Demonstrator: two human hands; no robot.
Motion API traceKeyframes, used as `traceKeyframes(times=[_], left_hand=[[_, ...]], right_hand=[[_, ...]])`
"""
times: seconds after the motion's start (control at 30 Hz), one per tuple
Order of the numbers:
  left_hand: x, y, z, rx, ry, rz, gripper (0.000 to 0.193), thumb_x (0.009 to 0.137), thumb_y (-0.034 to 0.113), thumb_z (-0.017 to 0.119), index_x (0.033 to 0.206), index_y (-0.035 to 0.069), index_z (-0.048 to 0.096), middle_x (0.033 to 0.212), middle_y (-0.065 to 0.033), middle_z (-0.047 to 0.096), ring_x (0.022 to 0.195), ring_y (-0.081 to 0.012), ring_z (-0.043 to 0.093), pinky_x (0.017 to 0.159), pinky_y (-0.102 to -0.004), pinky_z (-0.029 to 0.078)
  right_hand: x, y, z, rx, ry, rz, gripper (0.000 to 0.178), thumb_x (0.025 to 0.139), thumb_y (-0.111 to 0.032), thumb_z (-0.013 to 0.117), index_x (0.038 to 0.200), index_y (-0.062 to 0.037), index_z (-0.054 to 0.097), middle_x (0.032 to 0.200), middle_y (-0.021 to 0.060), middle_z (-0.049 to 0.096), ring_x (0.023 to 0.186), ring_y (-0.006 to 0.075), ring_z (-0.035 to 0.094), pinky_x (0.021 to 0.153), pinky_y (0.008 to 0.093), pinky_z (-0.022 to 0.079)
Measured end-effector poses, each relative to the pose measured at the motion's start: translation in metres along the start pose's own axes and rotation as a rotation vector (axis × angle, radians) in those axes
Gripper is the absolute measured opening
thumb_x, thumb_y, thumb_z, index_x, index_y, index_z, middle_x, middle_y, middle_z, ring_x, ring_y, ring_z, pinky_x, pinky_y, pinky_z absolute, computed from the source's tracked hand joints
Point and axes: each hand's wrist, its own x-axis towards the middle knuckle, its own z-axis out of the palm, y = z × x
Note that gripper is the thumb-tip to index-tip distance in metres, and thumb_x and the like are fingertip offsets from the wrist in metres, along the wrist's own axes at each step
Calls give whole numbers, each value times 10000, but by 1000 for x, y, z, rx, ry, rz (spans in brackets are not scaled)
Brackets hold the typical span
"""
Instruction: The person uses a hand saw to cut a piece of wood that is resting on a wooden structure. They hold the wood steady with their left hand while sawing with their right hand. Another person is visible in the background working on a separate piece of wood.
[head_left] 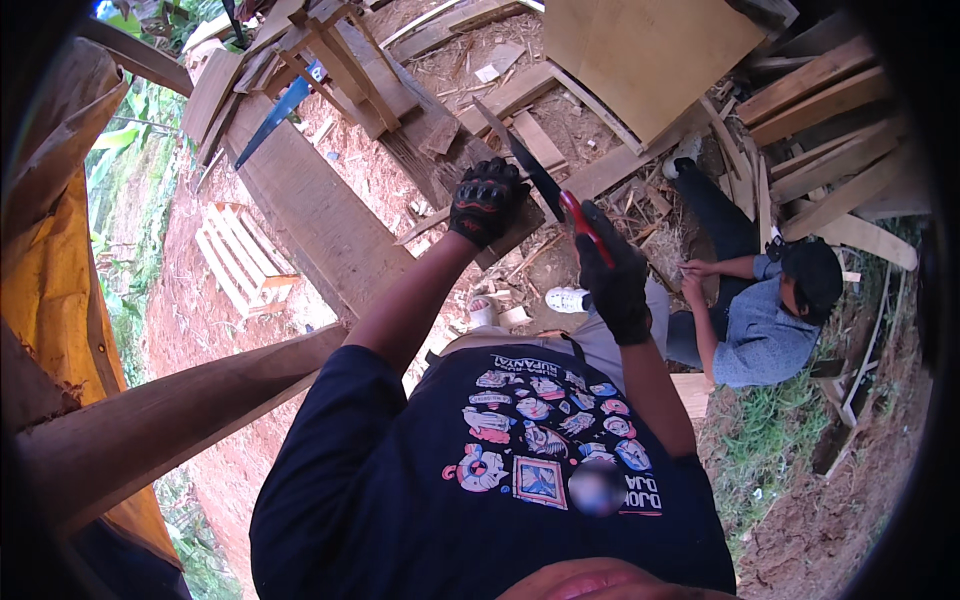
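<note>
My left hand [487, 201], in a black glove with red trim, is closed over a wooden board [516, 236] on the work bench. Its fingertips are partly hidden behind the knuckles. To its right, my gloved right hand [616, 290] grips the red handle [586, 226] of a hand saw. The saw's long dark blade [537, 175] points away and to the left, past my left hand and close to the board. Whether the teeth touch the wood I cannot tell.
A saw with a blue blade [273, 123] lies on a long plank [330, 220] at the left. A slatted wooden crate [243, 258] is on the ground. A plywood sheet [645, 60] and stacked boards [825, 95] stand far right. A person [765, 315] in a cap sits at the right.
</note>
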Motion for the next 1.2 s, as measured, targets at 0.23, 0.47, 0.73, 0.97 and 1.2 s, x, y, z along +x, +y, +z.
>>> traceKeyframes(times=[0.23, 0.47, 0.73, 0.97, 1.2], left_hand=[[-19, -3, 27, -68, 185, -60, 370, 910, 310, 762, 1195, 80, 709, 1213, -190, 674, 1193, -425, 640, 1044, -573, 504], [-16, 11, 8, 89, -74, -91, 406, 964, 301, 717, 1312, 91, 702, 1308, -200, 685, 1294, -405, 633, 1098, -564, 499], [-19, 3, 2, 71, -63, -44, 324, 941, 258, 730, 1235, 121, 731, 1282, -165, 713, 1212, -384, 688, 1033, -544, 541], [-18, 10, -3, -18, -52, -98, 497, 882, 377, 853, 1291, 124, 730, 1268, -175, 722, 1189, -410, 699, 1054, -550, 537], [-25, -4, -2, -40, 50, 22, 570, 879, 412, 857, 1341, 116, 704, 1289, -173, 686, 1230, -403, 647, 1069, -545, 517]], right_hand=[[-64, 9, 2, 299, -10, 488, 486, 1102, -219, 718, 1576, -131, 655, 1018, 132, 810, 753, 227, 752, 680, 390, 564], [-51, -27, -38, -30, 33, 287, 417, 1092, -155, 711, 1501, -75, 683, 1310, 170, 796, 1047, 332, 812, 802, 424, 638], [-78, -40, -55, -46, -11, 457, 401, 1082, -121, 703, 1473, -34, 678, 1416, 180, 754, 1137, 372, 795, 880, 454, 644], [-67, -53, -58, 7, 16, 328, 447, 1083, -149, 707, 1515, -49, 648, 1447, 176, 741, 1145, 367, 786, 871, 445, 634], [-37, -41, -41, 69, -9, 264, 460, 1101, -187, 692, 1533, -39, 639, 1435, 188, 746, 1117, 386, 786, 886, 458, 616]])
